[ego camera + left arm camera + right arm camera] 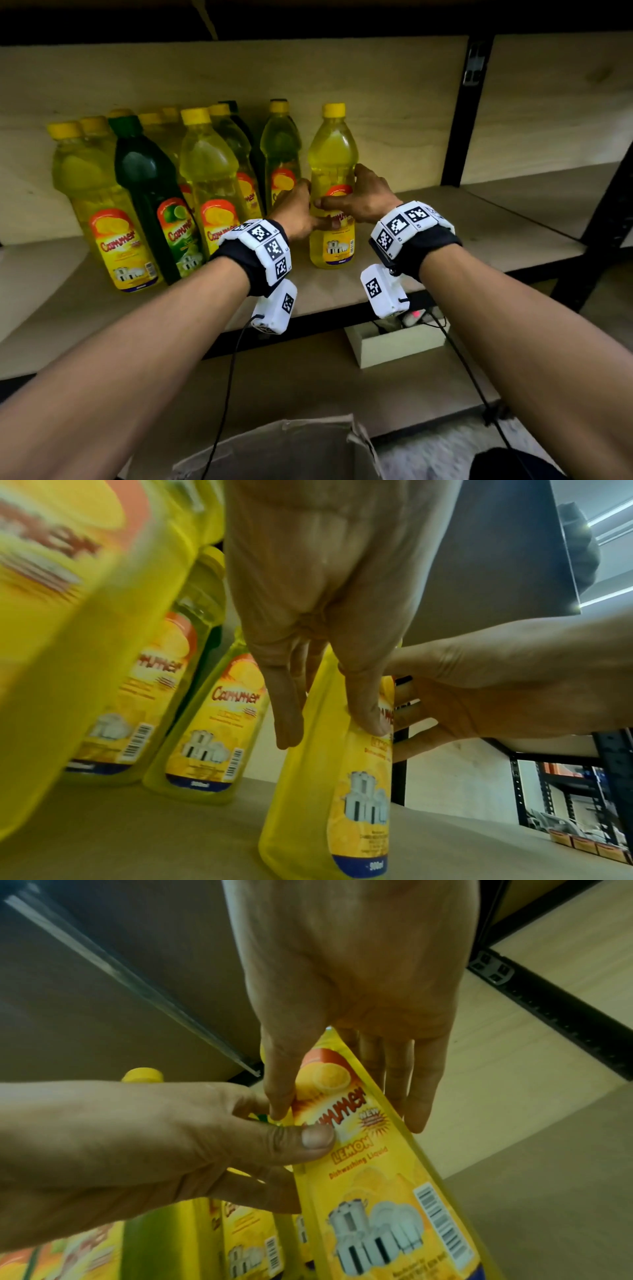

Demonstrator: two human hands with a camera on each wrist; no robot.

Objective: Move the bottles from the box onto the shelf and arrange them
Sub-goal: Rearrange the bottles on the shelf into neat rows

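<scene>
A yellow lemon dish-liquid bottle with a yellow cap stands upright on the wooden shelf, a little apart to the right of the others. Both hands hold it at label height. My left hand grips its left side, thumb across the label. My right hand wraps it from the right, thumb on the front and fingers round the far side. In the left wrist view the bottle rests on the board under my left hand. Several yellow bottles and a green one stand grouped at the left.
A cardboard box sits at the bottom edge below my arms. A black upright post bounds the shelf bay on the right, with bare board between it and the bottle. A small white tray with a power strip lies under the shelf.
</scene>
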